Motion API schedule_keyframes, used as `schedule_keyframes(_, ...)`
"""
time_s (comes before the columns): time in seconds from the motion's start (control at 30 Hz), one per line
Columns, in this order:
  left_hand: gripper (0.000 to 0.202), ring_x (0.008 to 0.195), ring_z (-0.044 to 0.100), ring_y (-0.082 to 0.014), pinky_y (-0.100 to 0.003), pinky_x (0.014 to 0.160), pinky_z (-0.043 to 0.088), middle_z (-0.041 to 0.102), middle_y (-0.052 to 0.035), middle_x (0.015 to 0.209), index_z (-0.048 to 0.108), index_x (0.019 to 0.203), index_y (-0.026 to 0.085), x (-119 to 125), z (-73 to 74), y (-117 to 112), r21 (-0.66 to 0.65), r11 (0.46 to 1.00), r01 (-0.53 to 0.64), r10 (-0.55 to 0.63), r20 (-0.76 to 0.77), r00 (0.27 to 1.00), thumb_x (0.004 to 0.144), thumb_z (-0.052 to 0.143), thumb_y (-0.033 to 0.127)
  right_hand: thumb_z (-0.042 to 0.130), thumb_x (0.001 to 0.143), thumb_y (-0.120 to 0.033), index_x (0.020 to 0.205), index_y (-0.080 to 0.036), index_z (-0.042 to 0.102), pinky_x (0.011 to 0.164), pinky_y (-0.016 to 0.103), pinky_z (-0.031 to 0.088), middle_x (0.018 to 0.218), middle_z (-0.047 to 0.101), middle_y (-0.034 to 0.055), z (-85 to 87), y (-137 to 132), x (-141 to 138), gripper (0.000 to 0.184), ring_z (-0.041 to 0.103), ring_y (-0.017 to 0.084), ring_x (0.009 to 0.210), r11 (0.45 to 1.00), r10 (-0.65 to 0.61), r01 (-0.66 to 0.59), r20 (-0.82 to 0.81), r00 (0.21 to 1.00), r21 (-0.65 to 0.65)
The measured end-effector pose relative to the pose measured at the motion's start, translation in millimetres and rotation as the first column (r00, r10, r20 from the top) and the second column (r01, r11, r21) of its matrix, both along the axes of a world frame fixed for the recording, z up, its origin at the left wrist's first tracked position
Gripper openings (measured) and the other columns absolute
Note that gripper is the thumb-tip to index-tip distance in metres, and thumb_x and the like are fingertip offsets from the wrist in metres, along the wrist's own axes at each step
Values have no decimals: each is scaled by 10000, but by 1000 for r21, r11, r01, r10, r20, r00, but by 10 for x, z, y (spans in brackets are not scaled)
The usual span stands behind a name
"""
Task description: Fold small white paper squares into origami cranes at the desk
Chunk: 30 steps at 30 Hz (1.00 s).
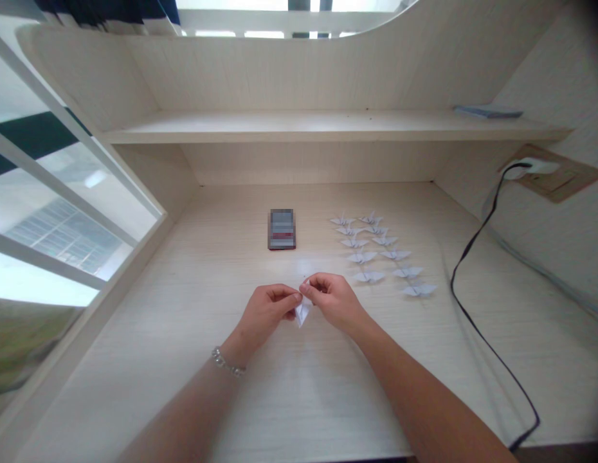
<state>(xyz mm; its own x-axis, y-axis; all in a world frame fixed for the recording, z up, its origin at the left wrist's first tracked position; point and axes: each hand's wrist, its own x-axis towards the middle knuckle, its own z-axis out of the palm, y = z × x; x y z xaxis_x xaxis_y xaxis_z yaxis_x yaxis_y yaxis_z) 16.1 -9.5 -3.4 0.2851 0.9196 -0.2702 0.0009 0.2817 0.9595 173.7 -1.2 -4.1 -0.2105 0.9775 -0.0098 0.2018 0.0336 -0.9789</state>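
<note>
Between my two hands is a small piece of folded white paper, its pointed end hanging downward. My left hand pinches it from the left with thumb and fingertips. From the right, my right hand pinches its upper part, and the fingertips of both hands nearly meet. My fingers hide the top of the paper. Beyond my right hand, several white paper cranes stand on the desk in two slanting rows. A bracelet of clear beads is around my left wrist.
A small dark-edged rectangular object, its face blurred, lies beyond my hands. At the right a black cable runs from a wall socket across the desk. Above the back is a shelf; a window frame borders the left.
</note>
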Motion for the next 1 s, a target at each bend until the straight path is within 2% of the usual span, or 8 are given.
schedule_keyframes(0.1,236,583,540,-115,-226,545,432,640,-44,663,694,743,123,12,22,1,26,1000,-17,17,1,1000,689,654,350,567,765,-351,719,-151,621,546,227,383,635,568,-2,-23,5,-1,212,496,111,585,1000,-29,29,-24,999,5)
schedule_keyframes(0.23,241,582,536,-109,-218,548,437,632,-34,659,691,766,125,13,22,13,70,993,-99,96,44,994,692,655,352,545,776,-420,774,-156,615,538,231,414,666,576,7,-50,23,-11,273,521,121,600,999,-24,20,-108,994,-42)
schedule_keyframes(0.37,236,600,538,-103,-214,563,443,628,-36,672,679,797,118,-8,4,18,78,985,-155,148,86,985,707,651,334,593,747,-367,792,-153,589,544,234,436,668,588,7,-56,18,-28,219,548,119,592,996,9,-27,-193,981,-90)
schedule_keyframes(0.53,244,633,572,-122,-250,615,468,644,-51,706,675,839,108,-14,14,5,34,989,-144,137,152,979,690,676,301,605,736,-320,742,-139,608,541,238,429,596,586,2,-31,10,-33,181,535,110,545,997,-26,12,-191,981,-74)
schedule_keyframes(1.0,264,534,554,-111,-216,514,438,626,-31,581,682,785,103,0,45,16,102,978,-183,180,32,983,664,680,338,591,750,-303,725,-144,622,512,229,405,561,576,-5,9,-26,-50,164,527,106,520,998,-63,58,-167,984,-31)
